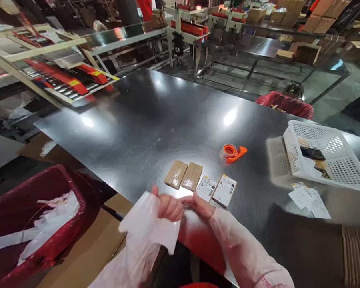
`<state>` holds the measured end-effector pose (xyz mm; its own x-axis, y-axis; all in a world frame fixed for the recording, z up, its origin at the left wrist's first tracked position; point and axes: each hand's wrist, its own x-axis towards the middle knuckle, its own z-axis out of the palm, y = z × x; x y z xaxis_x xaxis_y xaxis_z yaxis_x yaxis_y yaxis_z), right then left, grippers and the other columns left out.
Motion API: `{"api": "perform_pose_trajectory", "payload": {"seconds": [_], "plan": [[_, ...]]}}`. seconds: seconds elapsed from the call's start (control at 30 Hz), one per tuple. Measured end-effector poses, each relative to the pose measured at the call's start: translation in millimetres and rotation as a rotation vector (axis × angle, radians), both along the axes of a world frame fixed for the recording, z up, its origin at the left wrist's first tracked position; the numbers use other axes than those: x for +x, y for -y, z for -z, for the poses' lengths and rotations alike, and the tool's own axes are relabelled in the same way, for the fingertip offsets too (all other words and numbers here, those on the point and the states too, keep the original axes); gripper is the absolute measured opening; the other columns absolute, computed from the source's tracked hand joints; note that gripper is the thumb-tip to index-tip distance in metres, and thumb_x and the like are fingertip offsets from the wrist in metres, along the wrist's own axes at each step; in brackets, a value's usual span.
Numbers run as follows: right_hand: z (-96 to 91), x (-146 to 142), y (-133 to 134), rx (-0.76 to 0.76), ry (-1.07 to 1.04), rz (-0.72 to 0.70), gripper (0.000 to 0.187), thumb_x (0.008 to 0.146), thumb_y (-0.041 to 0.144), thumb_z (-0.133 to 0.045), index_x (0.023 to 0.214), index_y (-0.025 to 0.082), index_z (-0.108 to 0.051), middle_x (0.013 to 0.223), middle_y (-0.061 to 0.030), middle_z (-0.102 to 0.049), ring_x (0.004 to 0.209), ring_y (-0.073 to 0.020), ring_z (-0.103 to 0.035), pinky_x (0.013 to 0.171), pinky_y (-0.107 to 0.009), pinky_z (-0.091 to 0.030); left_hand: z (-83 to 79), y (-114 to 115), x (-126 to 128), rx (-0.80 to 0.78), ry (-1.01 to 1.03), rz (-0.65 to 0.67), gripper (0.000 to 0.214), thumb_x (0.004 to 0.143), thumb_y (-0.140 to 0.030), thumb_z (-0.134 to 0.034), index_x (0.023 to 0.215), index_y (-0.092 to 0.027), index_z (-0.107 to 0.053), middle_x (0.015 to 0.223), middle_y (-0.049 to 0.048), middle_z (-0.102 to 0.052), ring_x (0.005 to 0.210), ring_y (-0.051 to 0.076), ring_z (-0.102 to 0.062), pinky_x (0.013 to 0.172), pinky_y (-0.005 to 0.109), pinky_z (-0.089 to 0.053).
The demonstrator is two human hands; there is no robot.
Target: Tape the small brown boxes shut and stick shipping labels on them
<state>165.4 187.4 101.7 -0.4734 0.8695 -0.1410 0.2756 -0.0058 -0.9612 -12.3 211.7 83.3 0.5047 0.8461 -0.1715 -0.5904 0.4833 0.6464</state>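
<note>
My left hand (170, 208) is closed in a fist around a thin white paper sheet (142, 214), which hangs loosely over the wrist. Touching or almost touching it, my right hand (200, 205) has its fingers bent together towards the left fist; what lies between them is hidden. Just beyond the hands on the dark metal table (132, 144) lie two plain brown cardboard boxes (176, 175) with clear tape. To their right are two flat boxes (225, 191) with white shipping labels facing up. Farther back rests an orange tape dispenser (236, 155) with its roll.
A white perforated basket (294, 154) holding small items stands at the right, with loose labels (310, 200) in front. Red-lined bins stand at left (52, 244) and beyond the table (283, 102). Flattened cardboard (357, 254) is at lower right; a roller conveyor (63, 76) is at far left.
</note>
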Motion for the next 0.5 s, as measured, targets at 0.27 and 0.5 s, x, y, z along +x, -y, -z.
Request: {"api": "perform_pose_trajectory", "payload": {"seconds": [0.27,0.5], "plan": [[-19.3,-26.0,60.5,-0.497,-0.602,0.113,0.053,0.056,0.044,-0.084,0.098,0.02,-0.063,0.093,-0.0034,-0.068,0.084,-0.0157,-0.061,0.082,-0.033,-0.045,-40.4,-53.9,24.4,-0.072,0.09,-0.444,0.058,0.092,-0.047,-0.042,0.045,-0.022,-0.017,0.036,-0.008,-0.012,0.033,0.008,-0.009,0.032,0.022,-0.016],[-18.5,-9.1,67.0,-0.6,-0.414,0.244,0.044,0.058,0.049,-0.081,0.084,0.018,-0.062,0.076,-0.0008,-0.068,0.068,-0.0155,-0.063,0.07,-0.032,-0.045,-38.8,-67.9,-52.8,0.011,-0.211,-0.533,0.054,0.092,-0.044,-0.037,0.046,-0.021,-0.019,0.038,-0.0063,-0.022,0.036,0.007,-0.026,0.037,0.019,-0.032]]}}
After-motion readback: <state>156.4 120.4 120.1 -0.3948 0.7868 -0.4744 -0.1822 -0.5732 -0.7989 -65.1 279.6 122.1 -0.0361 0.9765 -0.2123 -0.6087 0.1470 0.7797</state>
